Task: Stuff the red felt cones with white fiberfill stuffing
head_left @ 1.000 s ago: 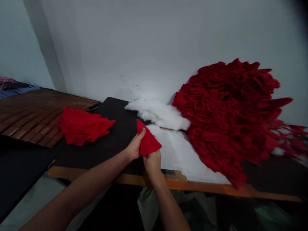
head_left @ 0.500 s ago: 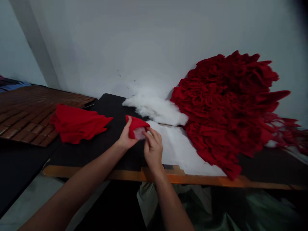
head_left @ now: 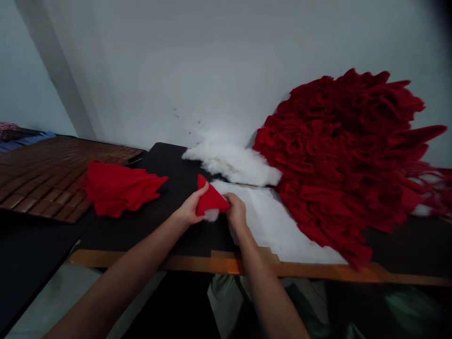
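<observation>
in the head view, the left hand holds a small, red, cone-shaped fabric piece by its left side, above the flat black table. the right hand touches the lower right corner; its fingers are partly hidden, so i cannot tell if they pinch. a white, fluffy fibre tuft shows at the lower edge. i think the left hold should be steady but gentle, and the tuft pressed inside evenly.

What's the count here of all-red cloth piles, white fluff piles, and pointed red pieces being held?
All-red cloth piles: 2 (small pile, large pile)
White fluff pile: 1
Held pointed red piece: 1
Total: 4
</observation>
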`<state>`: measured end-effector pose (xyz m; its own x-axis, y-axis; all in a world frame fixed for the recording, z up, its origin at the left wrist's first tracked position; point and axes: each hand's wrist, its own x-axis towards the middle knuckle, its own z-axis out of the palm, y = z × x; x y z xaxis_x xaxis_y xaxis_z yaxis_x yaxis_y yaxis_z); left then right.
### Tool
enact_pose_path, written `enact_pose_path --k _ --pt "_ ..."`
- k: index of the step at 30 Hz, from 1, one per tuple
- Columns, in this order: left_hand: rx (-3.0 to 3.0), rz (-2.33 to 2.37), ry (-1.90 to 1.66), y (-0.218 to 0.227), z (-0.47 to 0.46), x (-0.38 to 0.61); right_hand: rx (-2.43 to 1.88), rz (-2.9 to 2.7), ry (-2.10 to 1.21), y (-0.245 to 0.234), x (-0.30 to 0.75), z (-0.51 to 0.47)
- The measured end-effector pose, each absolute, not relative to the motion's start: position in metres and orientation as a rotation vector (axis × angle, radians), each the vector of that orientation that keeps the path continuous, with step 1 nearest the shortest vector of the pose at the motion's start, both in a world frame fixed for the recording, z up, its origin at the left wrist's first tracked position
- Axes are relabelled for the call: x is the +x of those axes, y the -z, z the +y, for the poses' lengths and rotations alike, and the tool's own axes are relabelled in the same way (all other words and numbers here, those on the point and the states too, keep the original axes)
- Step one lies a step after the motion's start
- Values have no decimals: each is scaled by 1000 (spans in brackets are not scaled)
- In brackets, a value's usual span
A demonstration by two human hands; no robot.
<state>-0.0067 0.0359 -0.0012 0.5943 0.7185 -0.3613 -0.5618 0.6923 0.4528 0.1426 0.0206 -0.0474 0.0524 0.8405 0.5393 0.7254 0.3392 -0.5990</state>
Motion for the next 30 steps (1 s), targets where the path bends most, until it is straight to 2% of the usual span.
enact_pose_path --k 5,10,14,20,23,30 --pt "302 530 -746 9 36 -1 -1265 -1631 -419 34 118 1" --pt "231 527 -910 13 50 -9 -1151 -938 -707 32 119 -18" --pt "237 539 -908 7 52 -13 -1131 -951 -583 21 130 -52" --pt "348 446 -755 6 34 -3 -1264 -1610 219 22 89 -49" --pt "366 396 -715 9 28 0 -1282 -1738 229 28 71 -28" --pt "387 301 -634 5 17 2 -1405 -1710 1 19 70 -11"
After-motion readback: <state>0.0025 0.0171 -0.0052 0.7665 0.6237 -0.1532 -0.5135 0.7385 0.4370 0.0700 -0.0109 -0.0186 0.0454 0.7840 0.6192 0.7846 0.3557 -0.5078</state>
